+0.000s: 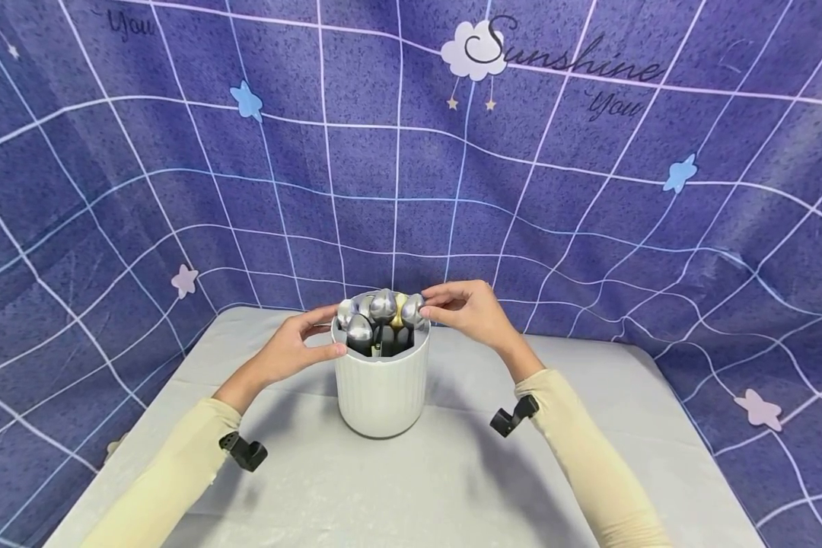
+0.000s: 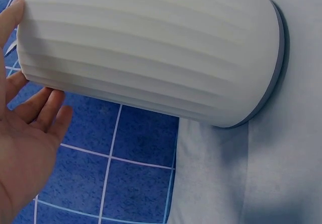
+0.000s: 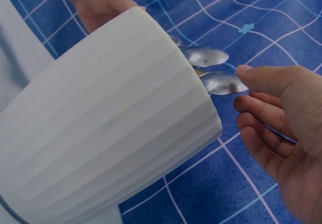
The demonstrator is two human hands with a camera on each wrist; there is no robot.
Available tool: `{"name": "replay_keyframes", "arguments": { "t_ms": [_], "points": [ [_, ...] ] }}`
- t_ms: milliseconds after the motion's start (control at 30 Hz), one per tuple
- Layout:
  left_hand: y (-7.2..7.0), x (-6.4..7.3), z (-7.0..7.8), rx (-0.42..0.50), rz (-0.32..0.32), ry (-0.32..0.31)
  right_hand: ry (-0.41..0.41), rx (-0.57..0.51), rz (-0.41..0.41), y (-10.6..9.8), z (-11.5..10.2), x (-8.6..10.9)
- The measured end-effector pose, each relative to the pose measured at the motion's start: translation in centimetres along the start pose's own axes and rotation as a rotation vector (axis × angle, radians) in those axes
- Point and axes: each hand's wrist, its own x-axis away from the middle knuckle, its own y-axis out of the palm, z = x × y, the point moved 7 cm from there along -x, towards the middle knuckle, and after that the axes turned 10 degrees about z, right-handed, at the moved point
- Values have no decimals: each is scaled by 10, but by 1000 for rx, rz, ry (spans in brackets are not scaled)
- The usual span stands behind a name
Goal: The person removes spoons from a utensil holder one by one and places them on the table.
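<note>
A white ribbed utensil holder [image 1: 382,399] stands upright on the table, filled with several utensils whose rounded metal ends point up. My left hand [image 1: 289,352] holds the holder at its rim, thumb at the front and fingers round the left side. At the right side of the opening, my right hand [image 1: 478,313] pinches the bowl of a silver spoon [image 3: 221,83] between thumb and index finger. The spoon's handle is hidden inside the holder. Beside it stand another silver spoon [image 1: 383,304], a gold utensil [image 1: 400,308] and a silver spoon [image 1: 359,329] nearer the front.
Pale grey cloth covers the table [image 1: 383,495]. Behind and at both sides hangs a blue-purple curtain [image 1: 411,152] with a grid pattern, close to the holder's back. Small black cameras [image 1: 243,450] are worn on both wrists.
</note>
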Motion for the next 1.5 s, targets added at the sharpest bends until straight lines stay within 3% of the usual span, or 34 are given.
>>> {"name": "replay_keyframes", "arguments": {
  "t_ms": [533,800,1133,1367,1500],
  "points": [
    [-2,0,2,-36,5,7,-14,16,-4,8,0,0],
    [-1,0,2,-20,9,20,-39,17,-5,8,-37,8],
    [-2,1,1,-20,8,10,-60,10,-20,11,-41,8],
    [-2,1,2,-30,9,5,-47,1,-49,16,-12,0],
    [-2,1,1,-36,10,3,-35,-38,-69,17,-7,-1]
  ]
}}
